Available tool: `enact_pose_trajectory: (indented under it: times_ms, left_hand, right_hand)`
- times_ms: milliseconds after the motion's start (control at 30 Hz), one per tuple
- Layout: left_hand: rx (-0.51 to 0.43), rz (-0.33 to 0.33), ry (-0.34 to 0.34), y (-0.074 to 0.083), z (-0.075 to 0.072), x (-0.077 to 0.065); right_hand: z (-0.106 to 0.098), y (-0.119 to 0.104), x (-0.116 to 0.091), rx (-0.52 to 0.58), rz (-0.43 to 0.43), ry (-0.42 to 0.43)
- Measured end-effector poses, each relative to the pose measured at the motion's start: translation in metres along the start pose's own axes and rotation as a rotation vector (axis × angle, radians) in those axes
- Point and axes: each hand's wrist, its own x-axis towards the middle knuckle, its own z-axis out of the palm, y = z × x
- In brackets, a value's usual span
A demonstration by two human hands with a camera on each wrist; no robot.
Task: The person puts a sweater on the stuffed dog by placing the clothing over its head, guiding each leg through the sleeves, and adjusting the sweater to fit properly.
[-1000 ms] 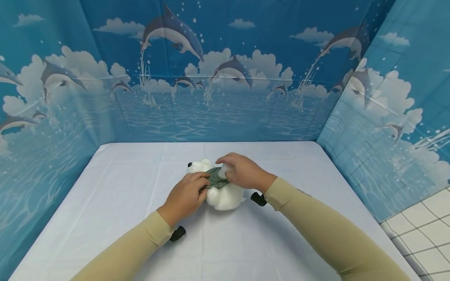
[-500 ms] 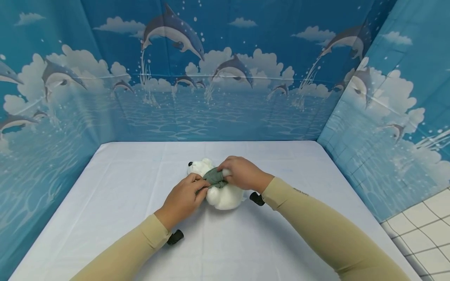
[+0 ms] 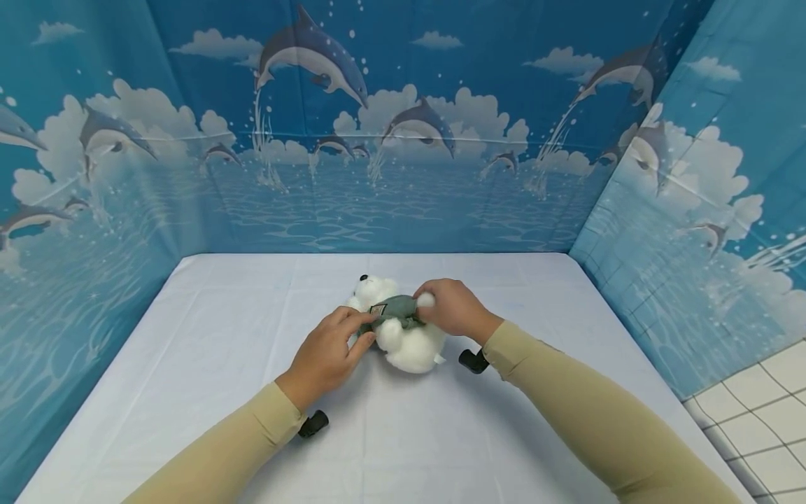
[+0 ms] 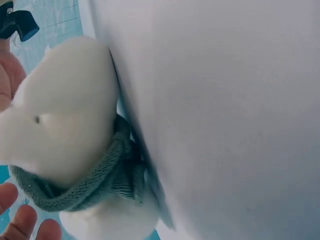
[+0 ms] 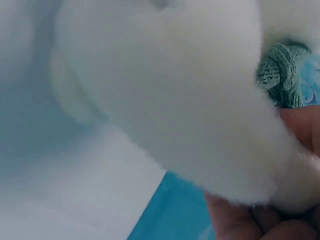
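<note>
In front of me, a white fluffy plush animal toy [image 3: 412,350] lies near the middle of a table spread with a smooth white cloth [image 3: 252,315]. Its head, with a black nose [image 3: 363,278], is on the far side, toward the person's left; its rounded rear is nearer the person, with a small white tag [image 3: 439,359] showing. Around its neck and upper body sits a grey-green knitted garment [image 3: 399,306], bearing a pale, dark-edged patch [image 3: 378,309].

The person's left hand [image 3: 324,353] reaches in from the left, fingers fairly straight and slightly spread, thumb held apart below them; the index fingertip appears to meet the garment's edge. The right hand [image 3: 456,308] pinches one of the toy's white limbs between thumb and fingers, right beside the garment; the limb's rounded tip [image 3: 426,299] pokes out between them.

Both arms wear long tan sleeves [image 3: 567,392], and a small black device [image 3: 313,424] juts from beneath each wrist. Behind the table hangs a blue curtain [image 3: 403,217] printed with leaping dolphins, clouds and water. White square tiles [image 3: 774,392] show at the far right.
</note>
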Motion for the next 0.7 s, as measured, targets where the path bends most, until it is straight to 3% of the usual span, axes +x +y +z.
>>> enact_pose_trajectory:
  times_ms: [200,333,467,700]
  left_hand:
    - [-0.006,-0.018,-0.017,-0.001,-0.001,0.002]
    - [-0.013,-0.022,-0.022,-0.002,-0.001,0.003]
    - [-0.017,-0.029,-0.034,0.001,-0.001,0.003]
    - [-0.021,0.001,-0.089,0.011,-0.001,0.001]
  right_hand:
    - [-0.003,0.021,-0.008,0.077,0.112,0.018]
    - [0.002,0.033,-0.017,0.089,0.162,-0.015]
    - [0.016,0.033,-0.028,0.062,0.143,-0.078]
    - [0.048,0.01,-0.041,0.043,0.029,-0.239]
